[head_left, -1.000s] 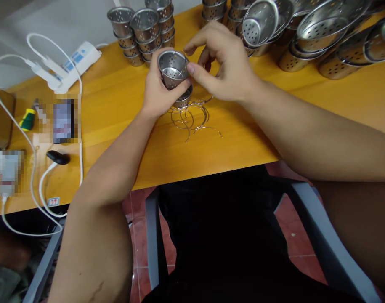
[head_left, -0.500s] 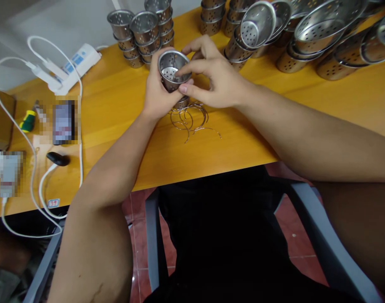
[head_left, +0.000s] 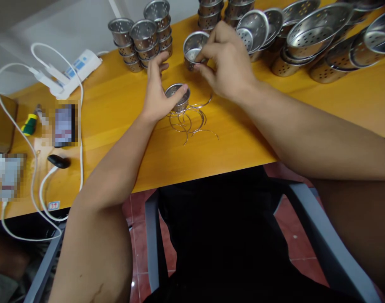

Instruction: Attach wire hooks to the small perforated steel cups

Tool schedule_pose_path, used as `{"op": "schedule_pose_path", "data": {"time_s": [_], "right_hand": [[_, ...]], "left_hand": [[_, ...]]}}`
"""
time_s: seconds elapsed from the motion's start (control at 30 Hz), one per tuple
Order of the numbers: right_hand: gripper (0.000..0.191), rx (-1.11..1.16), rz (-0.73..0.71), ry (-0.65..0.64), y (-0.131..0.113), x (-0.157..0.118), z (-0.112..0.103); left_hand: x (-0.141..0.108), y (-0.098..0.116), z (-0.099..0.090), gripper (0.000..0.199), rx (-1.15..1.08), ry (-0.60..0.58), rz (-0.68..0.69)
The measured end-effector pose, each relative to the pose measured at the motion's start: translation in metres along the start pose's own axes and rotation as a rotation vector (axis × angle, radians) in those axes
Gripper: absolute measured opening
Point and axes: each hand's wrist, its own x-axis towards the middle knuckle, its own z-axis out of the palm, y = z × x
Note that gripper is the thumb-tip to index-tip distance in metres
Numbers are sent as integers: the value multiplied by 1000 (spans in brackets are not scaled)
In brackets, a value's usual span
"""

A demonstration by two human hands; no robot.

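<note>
Pinched by its near rim, a perforated metal cup (head_left: 189, 45) is in my right hand (head_left: 232, 61), over the far part of the table. My left hand (head_left: 157, 90) is open, its thumb and fingers spread. Its thumb reaches over the rim of a second, smaller-looking perforated metal cup (head_left: 179, 103) standing on the table; whether it touches cannot be told. Several thin curved wires (head_left: 187, 122) lie loose around and in front of that cup.
Stacked perforated cups (head_left: 144, 35) stand at the back left, and more tilted cups (head_left: 309, 38) at the back right. On the left are a power strip (head_left: 78, 69) with white cables, a phone (head_left: 64, 126), a yellow-green handle (head_left: 30, 124) and a black object (head_left: 59, 161).
The cup has left my left hand and moved right and away with my right hand. My left hand has opened, and the lower cup on the table now shows.
</note>
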Motion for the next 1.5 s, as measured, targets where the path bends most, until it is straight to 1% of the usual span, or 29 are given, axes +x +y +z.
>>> {"op": "schedule_pose_path", "data": {"time_s": [0.07, 0.1, 0.17, 0.23, 0.43, 0.57, 0.67, 0.77, 0.83, 0.93, 1.0, 1.07, 1.13, 1.2, 1.27, 1.4, 1.5], "right_hand": [[18, -45, 109, -122, -1, 2, 3], [20, -64, 147, -161, -2, 3, 4], [21, -92, 195, -201, -7, 5, 5], [19, -114, 232, -225, -10, 7, 7], [25, -155, 316, -250, -10, 10, 9], [28, -156, 342, -258, -8, 10, 8], [30, -143, 342, -269, -8, 9, 5], [32, -113, 294, -268, -10, 6, 0], [36, -52, 211, -268, -13, 4, 0], [41, 179, 72, -277, -13, 1, 8], [48, 345, 56, -294, -9, 1, 20], [59, 438, 97, -302, -1, 1, 34], [72, 499, 152, -273, 8, 2, 46], [82, 536, 220, -235, 16, 3, 52], [87, 543, 290, -223, 20, 4, 53], [81, 519, 392, -236, 18, 4, 46], [76, 522, 427, -232, 16, 3, 40]], "left_hand": [[-1, 8, -3, 83, 53, -8, -37], [-1, 13, -4, 80, 78, -22, -55], [-1, 22, -6, 78, 111, -46, -77], [-1, 27, -8, 76, 128, -59, -84], [-2, 22, -11, 73, 134, -105, -105], [-2, 24, -12, 64, 204, -94, -56], [-2, 26, -12, 61, 221, -87, -50], [-1, 27, -12, 62, 205, -88, -72], [-2, 27, -12, 63, 192, -100, -91], [-2, 27, -13, 63, 190, -114, -103], [-2, 27, -13, 64, 197, -124, -103], [-2, 26, -13, 64, 198, -131, -107], [-2, 25, -13, 65, 187, -128, -114], [-2, 25, -13, 66, 169, -123, -128], [-2, 27, -12, 66, 166, -118, -142], [-2, 33, -12, 64, 164, -114, -165], [-2, 34, -11, 62, 160, -114, -174]]}}
